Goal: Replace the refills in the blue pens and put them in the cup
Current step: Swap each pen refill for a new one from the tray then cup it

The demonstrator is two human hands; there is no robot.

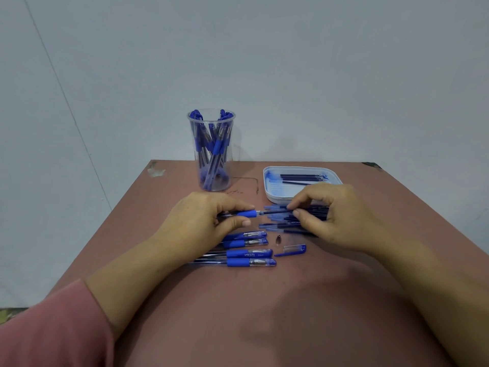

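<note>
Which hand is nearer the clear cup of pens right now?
Left. The left hand sits just in front of the cup, holding a pen; the right hand is farther right, in front of the white tray, pinching the refill.

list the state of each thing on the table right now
cup: upright, holds many pens
tray: holds a few refills
held pen: uncapped, tip off
left hand: grips held pen
right hand: pinches its refill
four pens: capped, lying flat
cap: off, lying loose
metal tip: off, lying loose
</note>
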